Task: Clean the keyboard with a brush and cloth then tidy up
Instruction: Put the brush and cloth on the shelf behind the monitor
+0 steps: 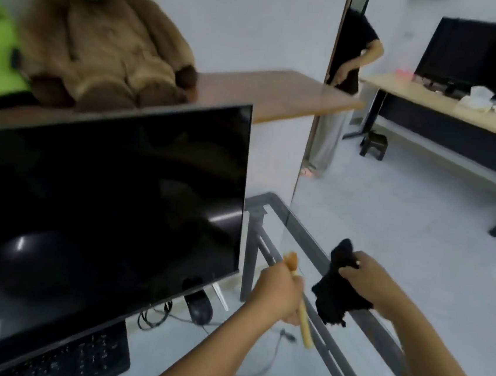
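My left hand [276, 295] is closed around a wooden-handled brush [305, 325], its tan bristles poking up above the fist and the handle sticking down toward me. My right hand [364, 276] grips a crumpled black cloth [333, 291] that hangs over the right part of the glass desk [292, 220]. Both hands hover right of the monitor. The black keyboard [79, 357] lies at the bottom left, partly hidden under the monitor's lower edge.
A dark monitor [101, 203] fills the left. A black mouse [199, 306] and coiled cables lie behind its corner. A big brown plush bear [108, 47] sits on a wooden shelf. A person stands by the doorway; another desk with a screen stands far right.
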A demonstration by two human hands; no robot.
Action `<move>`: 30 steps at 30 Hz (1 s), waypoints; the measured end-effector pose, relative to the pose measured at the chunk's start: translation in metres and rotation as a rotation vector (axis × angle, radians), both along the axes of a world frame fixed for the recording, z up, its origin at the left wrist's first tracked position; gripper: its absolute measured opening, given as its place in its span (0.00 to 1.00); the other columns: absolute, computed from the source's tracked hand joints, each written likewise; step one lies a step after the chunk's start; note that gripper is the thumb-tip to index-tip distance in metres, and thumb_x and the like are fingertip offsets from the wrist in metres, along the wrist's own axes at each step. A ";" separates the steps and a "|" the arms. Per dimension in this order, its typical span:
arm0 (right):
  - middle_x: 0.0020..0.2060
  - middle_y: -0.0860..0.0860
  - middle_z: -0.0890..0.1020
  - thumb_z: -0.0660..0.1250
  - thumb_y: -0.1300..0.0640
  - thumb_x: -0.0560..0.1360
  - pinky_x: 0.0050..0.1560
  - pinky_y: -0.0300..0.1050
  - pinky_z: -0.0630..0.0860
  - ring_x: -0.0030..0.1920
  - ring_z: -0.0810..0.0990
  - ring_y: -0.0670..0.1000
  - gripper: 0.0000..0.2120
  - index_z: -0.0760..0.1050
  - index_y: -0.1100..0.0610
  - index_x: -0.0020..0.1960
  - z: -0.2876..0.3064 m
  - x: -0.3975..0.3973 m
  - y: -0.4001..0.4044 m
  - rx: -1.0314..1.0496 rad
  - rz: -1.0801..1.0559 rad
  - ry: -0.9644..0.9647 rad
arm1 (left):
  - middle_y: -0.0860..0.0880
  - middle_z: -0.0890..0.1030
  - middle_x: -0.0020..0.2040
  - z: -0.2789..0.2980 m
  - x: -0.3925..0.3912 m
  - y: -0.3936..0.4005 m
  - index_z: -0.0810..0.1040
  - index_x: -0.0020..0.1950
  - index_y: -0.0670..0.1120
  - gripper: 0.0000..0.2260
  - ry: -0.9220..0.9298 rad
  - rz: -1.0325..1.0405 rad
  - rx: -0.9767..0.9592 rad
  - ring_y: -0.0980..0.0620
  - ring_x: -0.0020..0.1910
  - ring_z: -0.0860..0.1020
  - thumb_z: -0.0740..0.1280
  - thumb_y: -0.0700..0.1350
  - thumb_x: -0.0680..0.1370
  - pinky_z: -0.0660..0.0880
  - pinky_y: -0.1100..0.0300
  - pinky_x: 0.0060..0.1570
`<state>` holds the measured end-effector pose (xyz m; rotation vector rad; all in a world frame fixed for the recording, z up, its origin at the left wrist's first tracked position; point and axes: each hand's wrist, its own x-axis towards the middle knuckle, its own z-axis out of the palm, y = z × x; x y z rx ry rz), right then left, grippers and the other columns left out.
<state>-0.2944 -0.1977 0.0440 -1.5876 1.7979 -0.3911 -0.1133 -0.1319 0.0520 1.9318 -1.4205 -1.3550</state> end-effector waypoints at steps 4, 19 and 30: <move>0.40 0.55 0.77 0.63 0.61 0.77 0.40 0.50 0.76 0.41 0.78 0.58 0.06 0.73 0.60 0.54 0.113 -0.003 -0.038 -0.243 -0.023 -0.055 | 0.43 0.82 0.33 0.113 -0.005 -0.033 0.77 0.43 0.43 0.13 0.046 -0.056 -0.259 0.46 0.33 0.83 0.59 0.48 0.80 0.82 0.54 0.41; 0.51 0.55 0.82 0.61 0.52 0.80 0.55 0.53 0.76 0.51 0.80 0.55 0.11 0.76 0.57 0.56 0.306 0.158 -0.143 -0.500 0.455 -0.281 | 0.41 0.79 0.27 0.284 0.159 -0.162 0.76 0.49 0.34 0.13 -0.125 0.428 -0.469 0.52 0.21 0.75 0.59 0.44 0.81 0.73 0.62 0.23; 0.55 0.56 0.80 0.62 0.58 0.79 0.33 0.35 0.66 0.41 0.74 0.46 0.12 0.74 0.58 0.61 0.229 0.166 -0.218 -0.492 0.350 -0.006 | 0.41 0.75 0.31 0.245 0.165 -0.194 0.73 0.42 0.35 0.15 -0.264 0.284 -0.175 0.53 0.23 0.71 0.55 0.42 0.83 0.67 0.67 0.17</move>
